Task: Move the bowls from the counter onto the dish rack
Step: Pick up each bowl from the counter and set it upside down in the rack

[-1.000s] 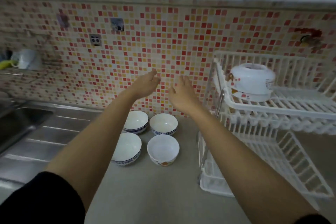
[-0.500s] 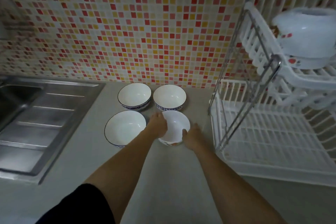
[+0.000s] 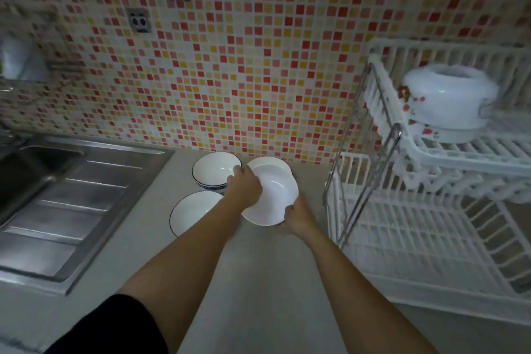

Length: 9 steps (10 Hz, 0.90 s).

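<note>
left hand [image 3: 243, 188] gripped white bowl [image 3: 273, 195] at its left rim | right hand [image 3: 297, 215] gripped its near-right rim | dish rack [image 3: 425, 241] right of right hand

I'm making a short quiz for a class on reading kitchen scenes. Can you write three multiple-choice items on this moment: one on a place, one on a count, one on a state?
1. Where does the dish rack stand relative to the bowls?
A. to their right
B. to their left
C. inside the sink

2. How many bowls show outside the rack, counting the held one?
A. two
B. four
C. six

3. What state is the plain white bowl in?
A. upside down on the counter
B. stacked on the rack's top shelf
C. gripped by both hands and tilted

Answers: 1 A, the rack sits right of the bowls, the sink left. 2 B, three other bowls lie partly hidden around the held one. 3 C, the left hand and the right hand clasp its rim.
</note>
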{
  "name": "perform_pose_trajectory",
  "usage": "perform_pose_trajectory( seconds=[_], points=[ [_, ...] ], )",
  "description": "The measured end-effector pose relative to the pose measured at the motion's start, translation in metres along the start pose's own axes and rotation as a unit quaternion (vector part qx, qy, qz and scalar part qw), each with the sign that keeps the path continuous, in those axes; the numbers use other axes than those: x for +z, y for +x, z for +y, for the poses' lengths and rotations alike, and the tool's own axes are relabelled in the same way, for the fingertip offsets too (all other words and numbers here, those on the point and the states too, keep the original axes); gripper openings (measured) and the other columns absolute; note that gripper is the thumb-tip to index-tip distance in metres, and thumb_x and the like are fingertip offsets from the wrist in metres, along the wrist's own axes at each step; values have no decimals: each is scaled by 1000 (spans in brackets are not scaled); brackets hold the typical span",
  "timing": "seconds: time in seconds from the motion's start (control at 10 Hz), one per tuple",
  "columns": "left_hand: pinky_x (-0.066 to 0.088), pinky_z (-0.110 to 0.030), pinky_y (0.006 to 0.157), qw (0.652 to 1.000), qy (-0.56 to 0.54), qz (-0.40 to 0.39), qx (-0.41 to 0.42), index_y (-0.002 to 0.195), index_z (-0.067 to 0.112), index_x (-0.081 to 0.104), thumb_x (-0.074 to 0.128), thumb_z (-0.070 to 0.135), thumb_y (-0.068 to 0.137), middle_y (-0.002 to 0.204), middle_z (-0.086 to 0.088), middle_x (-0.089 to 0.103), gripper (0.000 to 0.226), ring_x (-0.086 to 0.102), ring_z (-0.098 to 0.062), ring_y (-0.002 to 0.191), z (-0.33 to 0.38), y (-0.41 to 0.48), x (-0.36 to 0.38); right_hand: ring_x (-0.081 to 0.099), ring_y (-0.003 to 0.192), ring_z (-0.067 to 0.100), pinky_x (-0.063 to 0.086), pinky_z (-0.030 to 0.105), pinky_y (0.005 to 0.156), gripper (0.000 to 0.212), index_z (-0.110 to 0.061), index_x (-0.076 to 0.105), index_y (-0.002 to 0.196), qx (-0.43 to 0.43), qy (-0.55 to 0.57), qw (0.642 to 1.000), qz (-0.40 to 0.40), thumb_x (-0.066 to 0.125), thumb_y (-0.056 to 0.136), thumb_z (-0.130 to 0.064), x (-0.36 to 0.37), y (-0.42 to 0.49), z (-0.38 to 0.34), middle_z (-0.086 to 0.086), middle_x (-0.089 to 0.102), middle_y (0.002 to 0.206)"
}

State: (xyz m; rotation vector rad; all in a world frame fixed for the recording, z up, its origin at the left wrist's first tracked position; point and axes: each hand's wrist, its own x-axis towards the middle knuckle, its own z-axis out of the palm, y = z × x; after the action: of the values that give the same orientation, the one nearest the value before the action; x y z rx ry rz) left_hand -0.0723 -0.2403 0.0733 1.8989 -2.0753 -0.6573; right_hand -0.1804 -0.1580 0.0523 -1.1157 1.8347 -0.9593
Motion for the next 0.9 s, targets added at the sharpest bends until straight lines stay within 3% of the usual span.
perform_pose_trajectory(
  seconds=[0.1,0.2,0.3,0.4,0.5,0.6,0.7,0.8,0.9],
  points=[
    [26,-50,113,990,-90,97,37,141,2,38,25,33,102,147,-25,36,52,33,-41,136,20,-10,-58,54,99,19,50,21,78,35,-2,41,132,-106,-9,993,52,39,97,-5,-21,-29,-62,13,53,122],
    [30,-50,110,959,-217,169,64,136,2,41,21,40,102,141,-22,41,54,38,-38,130,33,-23,-96,52,117,25,48,38,95,42,-11,32,138,-174,-5,980,96,38,100,-24,-27,-41,-90,11,46,136],
    [44,-36,92,871,-407,244,123,113,17,44,20,52,99,108,-2,51,45,51,-17,101,54,-50,-145,51,117,23,49,38,89,44,-19,25,130,-251,51,964,77,30,97,-48,-41,-70,-138,4,43,135],
    [48,-31,94,782,-551,211,202,112,21,43,29,66,85,109,1,55,55,56,-14,104,74,-74,-181,52,102,11,47,13,68,42,-22,19,122,-324,99,939,58,37,94,-48,-65,-96,-177,4,37,132],
    [51,-28,85,749,-576,185,268,111,19,43,40,55,83,106,0,55,46,57,-17,103,94,-90,-199,51,102,8,52,9,64,54,-26,15,126,-387,119,912,65,54,91,-39,-94,-115,-194,0,31,132],
    [52,-29,84,735,-554,142,366,126,17,41,50,52,76,119,-3,53,62,57,-16,104,129,-111,-208,48,117,12,58,20,81,79,-37,14,137,-468,76,876,88,69,82,-36,-153,-128,-201,-8,26,140],
    [48,-33,102,765,-471,135,419,139,23,36,50,48,82,137,3,47,64,53,-6,118,151,-119,-204,36,136,18,52,36,98,93,-38,15,145,-486,3,868,105,73,73,-47,-199,-126,-193,-6,18,154],
    [47,-31,105,789,-365,115,481,145,33,27,55,48,82,144,16,41,70,46,4,127,168,-124,-194,19,146,17,40,44,110,107,-36,12,149,-486,-71,862,128,76,66,-56,-245,-122,-179,-6,9,160],
    [37,-48,113,812,-210,118,531,148,39,17,69,49,77,157,10,29,88,34,-10,142,201,-131,-180,2,146,3,12,20,115,116,-30,4,150,-470,-190,847,162,80,64,-48,-301,-117,-152,-8,0,161]
  ],
)
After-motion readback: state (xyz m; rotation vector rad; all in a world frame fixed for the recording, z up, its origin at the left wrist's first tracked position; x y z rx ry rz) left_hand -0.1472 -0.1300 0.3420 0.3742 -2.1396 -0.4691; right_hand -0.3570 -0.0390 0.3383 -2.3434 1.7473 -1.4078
